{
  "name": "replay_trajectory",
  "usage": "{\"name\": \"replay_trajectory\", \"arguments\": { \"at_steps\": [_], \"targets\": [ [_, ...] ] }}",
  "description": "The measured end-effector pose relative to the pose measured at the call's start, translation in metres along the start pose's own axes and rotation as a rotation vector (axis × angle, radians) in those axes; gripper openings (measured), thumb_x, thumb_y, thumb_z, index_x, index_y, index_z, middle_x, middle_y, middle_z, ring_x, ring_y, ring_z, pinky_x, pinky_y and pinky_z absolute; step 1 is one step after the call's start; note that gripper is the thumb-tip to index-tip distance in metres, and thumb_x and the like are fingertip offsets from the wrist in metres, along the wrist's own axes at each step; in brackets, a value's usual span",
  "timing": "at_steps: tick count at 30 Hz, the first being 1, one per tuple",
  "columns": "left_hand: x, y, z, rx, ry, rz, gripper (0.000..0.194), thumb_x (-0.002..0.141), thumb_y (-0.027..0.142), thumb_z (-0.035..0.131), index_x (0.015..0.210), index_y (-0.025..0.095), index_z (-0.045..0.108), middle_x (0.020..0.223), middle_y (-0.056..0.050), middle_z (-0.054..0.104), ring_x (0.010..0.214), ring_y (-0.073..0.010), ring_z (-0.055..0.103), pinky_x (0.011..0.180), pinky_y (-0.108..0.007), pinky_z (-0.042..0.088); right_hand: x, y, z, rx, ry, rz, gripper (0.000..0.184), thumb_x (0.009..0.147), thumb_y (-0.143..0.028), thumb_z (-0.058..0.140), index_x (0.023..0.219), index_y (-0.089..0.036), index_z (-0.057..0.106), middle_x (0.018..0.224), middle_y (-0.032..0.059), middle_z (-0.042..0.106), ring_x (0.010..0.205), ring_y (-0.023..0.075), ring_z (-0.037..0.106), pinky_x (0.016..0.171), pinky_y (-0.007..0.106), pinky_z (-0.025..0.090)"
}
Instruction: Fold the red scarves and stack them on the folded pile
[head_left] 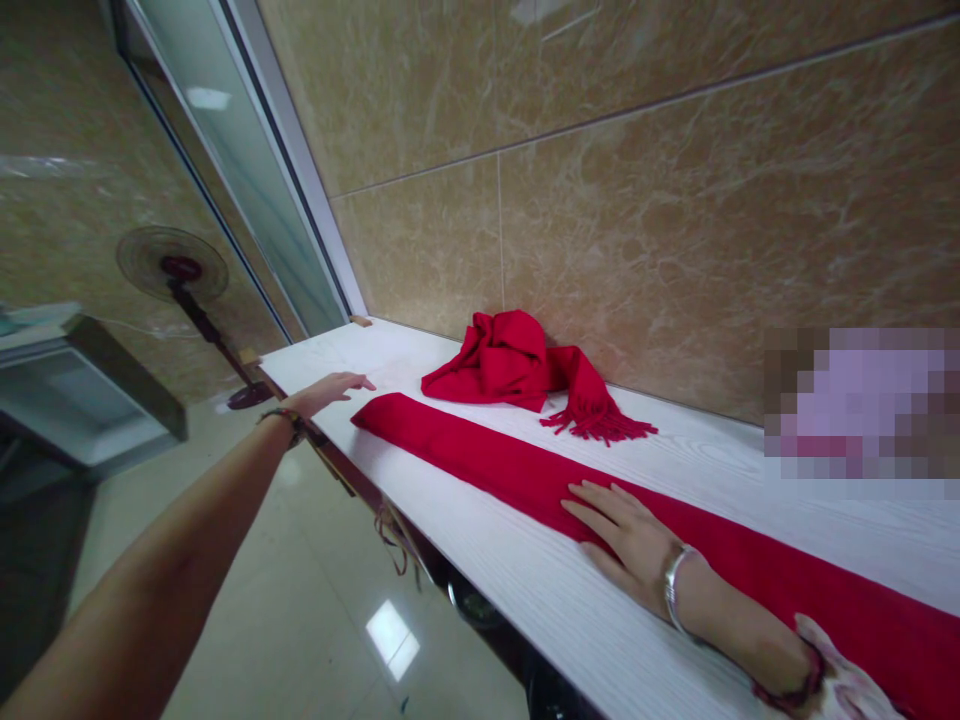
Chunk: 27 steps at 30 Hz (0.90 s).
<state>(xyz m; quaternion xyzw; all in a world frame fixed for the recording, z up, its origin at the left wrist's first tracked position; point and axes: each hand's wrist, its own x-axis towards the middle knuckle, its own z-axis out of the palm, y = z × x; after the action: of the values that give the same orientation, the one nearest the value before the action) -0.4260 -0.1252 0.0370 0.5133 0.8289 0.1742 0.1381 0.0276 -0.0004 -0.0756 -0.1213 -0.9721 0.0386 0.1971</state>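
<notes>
Red strip: long flat length of folded red cloth (525,470) laid out on the white table (450,520), running lengthwise from a pointed far end by my left side down past my right arm and out of view
Left hand: this one (322,394) is the nearer to that far tip, which sits just beside my fingertips, a bit toward me and to the right. Fingers loosely stretched out, nothing in them; can't tell if they're touching the table
Right hand: my palm-down one (630,540) is on the strip partway along, fingers flat and a little spread, pressing or resting, not pinching anything
Lengthwise line: both hands sit along the cloth's long axis, left past the tip, right on the body
Crumpled pile: red fringed cloth (506,360) bunched against the tiled wall (637,220), behind the strip and apart from both hands
</notes>
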Motion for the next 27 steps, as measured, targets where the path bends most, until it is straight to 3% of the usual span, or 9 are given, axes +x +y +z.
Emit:
{"name": "replay_trajectory", "arguments": {
  "at_steps": [3, 8, 12, 15, 18, 22, 27],
  "targets": [
    [0.016, 0.018, 0.005, 0.156, -0.011, -0.015, 0.043, 0.076, 0.033, 0.037, 0.108, 0.015, 0.058, 0.115, -0.007, 0.058, 0.106, -0.0223, 0.05, 0.084, -0.028, 0.045, 0.0, -0.003, -0.004, -0.015, 0.009, 0.007, 0.04, 0.084, -0.022, 0.04, 0.122, -0.02, 0.051, 0.126, 0.0101, 0.052, 0.12, 0.0212, 0.043, 0.101, 0.044, 0.033],
    [0.031, 0.037, 0.023, 0.223, -0.233, -0.027, 0.049, 0.064, 0.011, 0.048, 0.111, 0.016, 0.057, 0.085, 0.0, 0.066, 0.072, -0.0159, 0.06, 0.062, -0.022, 0.047, 0.001, -0.005, -0.007, -0.033, -0.001, 0.009, 0.04, 0.083, -0.022, 0.04, 0.122, -0.02, 0.052, 0.126, 0.01, 0.052, 0.119, 0.022, 0.044, 0.1, 0.044, 0.035],
    [0.027, 0.039, 0.011, 0.456, -0.282, 0.063, 0.036, 0.061, 0.01, 0.056, 0.095, 0.017, 0.064, 0.081, 0.002, 0.065, 0.075, -0.0141, 0.058, 0.067, -0.021, 0.046, 0.002, -0.005, -0.007, -0.04, -0.009, 0.01, 0.041, 0.083, -0.022, 0.041, 0.122, -0.021, 0.052, 0.126, 0.0095, 0.052, 0.118, 0.0223, 0.045, 0.099, 0.044, 0.036],
    [0.023, 0.038, -0.003, 0.585, -0.215, 0.084, 0.019, 0.059, 0.013, 0.063, 0.077, 0.015, 0.066, 0.082, -0.001, 0.064, 0.085, -0.0178, 0.055, 0.079, -0.025, 0.043, 0.001, -0.004, -0.005, -0.035, 0.007, 0.007, 0.04, 0.083, -0.022, 0.04, 0.122, -0.022, 0.051, 0.126, 0.0089, 0.052, 0.118, 0.0215, 0.045, 0.099, 0.044, 0.036],
    [0.021, 0.036, -0.011, 0.676, -0.082, 0.07, 0.019, 0.059, 0.019, 0.066, 0.078, 0.018, 0.066, 0.095, -0.004, 0.06, 0.102, -0.0247, 0.049, 0.088, -0.032, 0.038, 0.001, -0.003, -0.003, -0.03, 0.027, -0.001, 0.04, 0.084, -0.022, 0.04, 0.122, -0.022, 0.052, 0.126, 0.0088, 0.052, 0.119, 0.0211, 0.044, 0.1, 0.044, 0.036],
    [0.029, 0.031, -0.007, 0.715, 0.104, -0.035, 0.036, 0.072, 0.023, 0.054, 0.107, 0.019, 0.056, 0.114, -0.011, 0.051, 0.109, -0.0284, 0.046, 0.087, -0.038, 0.04, 0.001, -0.003, -0.003, -0.05, 0.03, -0.003, 0.04, 0.083, -0.022, 0.04, 0.122, -0.021, 0.052, 0.125, 0.0085, 0.053, 0.118, 0.0215, 0.045, 0.099, 0.044, 0.037],
    [0.039, 0.025, 0.022, 0.646, 0.159, -0.161, 0.054, 0.078, 0.024, 0.045, 0.129, 0.011, 0.035, 0.109, -0.014, 0.057, 0.096, -0.021, 0.058, 0.08, -0.03, 0.046, 0.001, -0.006, -0.006, -0.084, 0.037, -0.012, 0.04, 0.083, -0.02, 0.039, 0.121, -0.02, 0.052, 0.124, 0.0097, 0.054, 0.118, 0.0207, 0.045, 0.099, 0.042, 0.036]
  ]
}}
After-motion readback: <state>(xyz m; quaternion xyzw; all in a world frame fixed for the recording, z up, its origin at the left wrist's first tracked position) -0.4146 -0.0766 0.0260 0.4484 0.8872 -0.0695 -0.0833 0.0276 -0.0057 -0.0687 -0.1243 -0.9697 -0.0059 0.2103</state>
